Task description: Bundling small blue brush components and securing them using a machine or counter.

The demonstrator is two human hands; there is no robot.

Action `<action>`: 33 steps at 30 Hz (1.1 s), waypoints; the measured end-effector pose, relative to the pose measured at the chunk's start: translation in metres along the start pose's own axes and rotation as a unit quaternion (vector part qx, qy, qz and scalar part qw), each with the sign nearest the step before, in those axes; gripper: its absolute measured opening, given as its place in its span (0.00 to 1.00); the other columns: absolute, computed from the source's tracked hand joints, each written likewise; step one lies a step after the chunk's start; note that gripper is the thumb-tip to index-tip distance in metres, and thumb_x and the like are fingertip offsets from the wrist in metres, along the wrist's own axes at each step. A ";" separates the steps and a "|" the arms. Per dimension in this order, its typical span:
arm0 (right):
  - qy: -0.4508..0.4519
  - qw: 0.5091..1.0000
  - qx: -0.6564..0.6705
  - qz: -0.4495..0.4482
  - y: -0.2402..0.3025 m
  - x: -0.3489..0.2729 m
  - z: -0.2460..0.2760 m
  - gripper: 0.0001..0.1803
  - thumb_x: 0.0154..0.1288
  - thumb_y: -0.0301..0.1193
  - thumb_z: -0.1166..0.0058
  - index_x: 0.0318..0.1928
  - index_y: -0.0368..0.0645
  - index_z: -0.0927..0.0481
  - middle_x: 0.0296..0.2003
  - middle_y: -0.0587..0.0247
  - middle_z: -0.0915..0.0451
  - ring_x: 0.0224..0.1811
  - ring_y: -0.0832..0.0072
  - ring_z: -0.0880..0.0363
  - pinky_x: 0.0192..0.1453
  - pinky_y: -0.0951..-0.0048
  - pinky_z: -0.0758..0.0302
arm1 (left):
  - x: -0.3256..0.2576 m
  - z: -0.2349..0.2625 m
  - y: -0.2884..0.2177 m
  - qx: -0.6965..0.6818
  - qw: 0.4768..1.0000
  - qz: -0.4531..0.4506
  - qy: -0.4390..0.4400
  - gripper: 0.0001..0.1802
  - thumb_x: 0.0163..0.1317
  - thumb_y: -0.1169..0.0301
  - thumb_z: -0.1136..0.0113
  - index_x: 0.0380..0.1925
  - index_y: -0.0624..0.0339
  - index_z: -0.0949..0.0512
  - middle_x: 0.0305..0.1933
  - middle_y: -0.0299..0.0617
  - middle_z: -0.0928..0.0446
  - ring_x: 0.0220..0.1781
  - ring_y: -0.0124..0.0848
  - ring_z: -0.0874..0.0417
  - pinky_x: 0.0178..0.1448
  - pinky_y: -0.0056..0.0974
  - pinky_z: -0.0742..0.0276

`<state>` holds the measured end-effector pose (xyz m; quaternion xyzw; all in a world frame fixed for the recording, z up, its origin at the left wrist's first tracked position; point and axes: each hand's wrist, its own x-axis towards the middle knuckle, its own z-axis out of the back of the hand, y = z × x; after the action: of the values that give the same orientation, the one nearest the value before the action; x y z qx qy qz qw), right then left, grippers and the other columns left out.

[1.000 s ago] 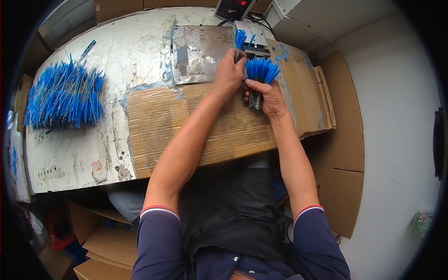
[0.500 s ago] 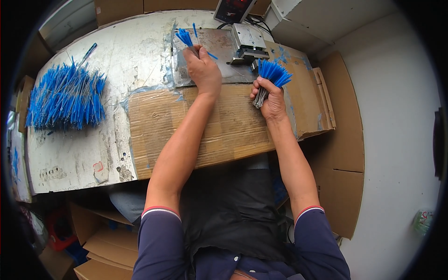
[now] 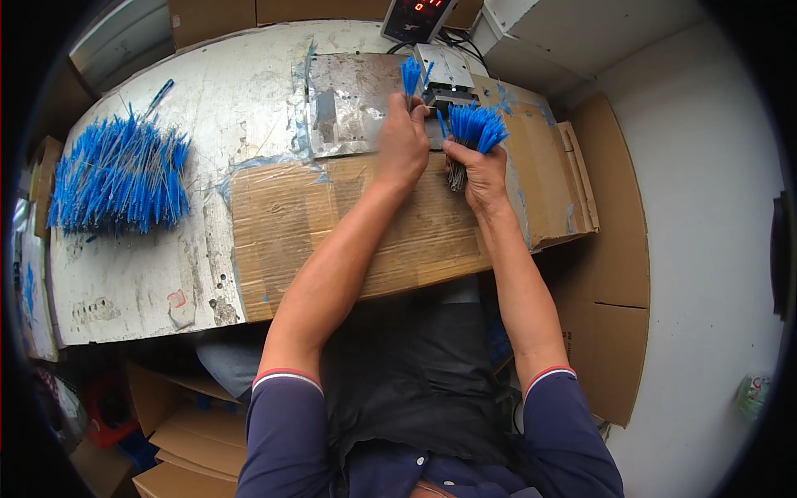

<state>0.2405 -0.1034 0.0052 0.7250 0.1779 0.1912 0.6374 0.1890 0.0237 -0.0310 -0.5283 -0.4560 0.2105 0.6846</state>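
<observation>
My left hand (image 3: 404,137) is out over the far middle of the bench, fingers pinched together on a few blue-tipped wires (image 3: 411,76) that stand up past my fingertips, their blue ends pointing away from me. Those wires sit right at the near edge of the small metal machine (image 3: 444,76) at the far side of the table, close to touching it, though I cannot tell whether they actually meet it.

My right hand (image 3: 477,174) is just to the right of the left one, the two nearly side by side with a small gap between them. It is closed in a fist around a thick bundle of blue-tipped wires (image 3: 475,126). The blue ends fan out above my thumb and forefinger on the far side of the fist, and the bare metal ends poke out below it on the near side. The bundle leans slightly to the right.

Both hands hover above the brown cardboard sheet (image 3: 299,220) taped over the worn white table (image 3: 124,274), at the spot where it meets a shiny metal plate (image 3: 344,104). Far off to the left, well apart from both hands, lies a big loose heap of blue wires (image 3: 116,178). A display with red digits (image 3: 415,12) stands beyond the machine.
</observation>
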 end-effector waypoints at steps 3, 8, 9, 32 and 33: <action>-0.049 0.997 -0.023 -0.059 0.003 0.009 0.009 0.11 0.54 0.17 0.28 0.38 0.37 0.15 0.29 0.64 0.15 0.24 0.76 0.19 0.27 0.74 0.21 | 0.009 0.008 0.001 0.007 0.998 -0.002 -0.057 0.06 0.80 0.71 0.51 0.50 0.62 0.29 0.36 0.41 0.15 0.27 0.27 0.19 0.33 0.35 0.24; -0.096 0.992 -0.052 -0.059 -0.001 0.026 0.010 0.10 0.52 0.15 0.29 0.34 0.35 0.16 0.26 0.62 0.16 0.20 0.76 0.20 0.20 0.73 0.24 | 0.010 0.016 -0.006 -0.005 0.997 0.060 -0.054 0.07 0.80 0.71 0.53 0.50 0.62 0.28 0.37 0.41 0.14 0.33 0.29 0.15 0.39 0.37 0.20; -0.104 0.992 -0.055 -0.052 -0.002 0.029 0.008 0.09 0.52 0.14 0.29 0.33 0.35 0.16 0.25 0.62 0.17 0.19 0.75 0.21 0.19 0.73 0.25 | 0.009 0.015 -0.005 0.019 0.997 0.039 -0.057 0.07 0.80 0.71 0.53 0.49 0.61 0.28 0.38 0.41 0.14 0.36 0.31 0.13 0.42 0.38 0.19; -0.071 0.994 0.022 -0.081 0.000 0.031 0.019 0.07 0.57 0.19 0.30 0.36 0.35 0.15 0.27 0.58 0.15 0.24 0.71 0.16 0.26 0.69 0.17 | 0.003 0.007 0.004 0.213 0.962 -0.169 0.024 0.08 0.66 0.78 0.43 0.44 0.61 0.24 0.32 0.55 0.18 0.37 0.56 0.17 0.44 0.57 0.25; -0.064 0.993 0.047 -0.087 0.000 0.031 0.021 0.07 0.58 0.19 0.31 0.37 0.35 0.15 0.28 0.58 0.15 0.25 0.70 0.15 0.28 0.69 0.16 | 0.003 0.007 0.004 0.208 0.963 -0.166 0.031 0.08 0.65 0.78 0.43 0.44 0.61 0.25 0.32 0.55 0.18 0.37 0.56 0.17 0.44 0.57 0.25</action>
<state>0.2775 -0.1058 0.0042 0.7466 0.2078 0.0796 0.6270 0.1857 0.0315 -0.0336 -0.2975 -0.4623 0.1673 0.8184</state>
